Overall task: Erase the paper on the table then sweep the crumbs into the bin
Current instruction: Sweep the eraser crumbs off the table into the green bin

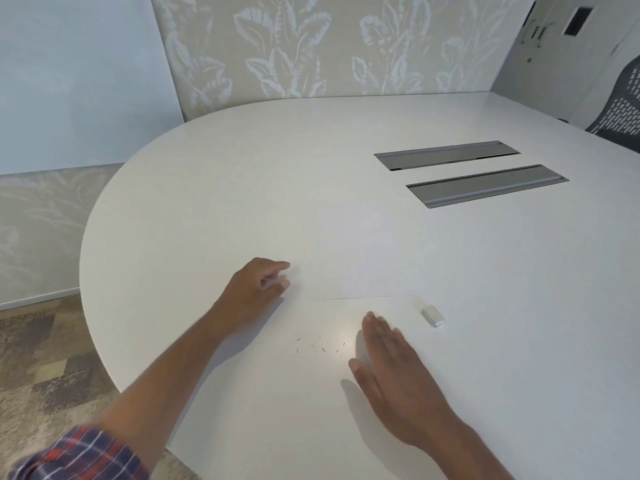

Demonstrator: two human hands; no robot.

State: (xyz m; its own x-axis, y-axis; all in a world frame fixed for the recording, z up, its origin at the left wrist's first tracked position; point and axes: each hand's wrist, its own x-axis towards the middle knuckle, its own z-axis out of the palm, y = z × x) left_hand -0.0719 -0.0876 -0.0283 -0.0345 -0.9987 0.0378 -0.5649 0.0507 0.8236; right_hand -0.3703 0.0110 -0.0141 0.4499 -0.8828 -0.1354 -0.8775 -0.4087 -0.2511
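Observation:
A white sheet of paper lies flat on the white table, hard to tell from the tabletop. My left hand rests at the paper's left edge with curled fingers pinching that edge. Small dark eraser crumbs are scattered on the table in front of the paper. My right hand is flat, fingers together, on the table just right of the crumbs and holds nothing. A small white eraser lies to the right of the paper's near corner. No bin is in view.
Two grey cable-slot covers are set into the table at the far right. A dark mesh chair stands at the right edge. The table's curved rim runs along the left, above patterned carpet.

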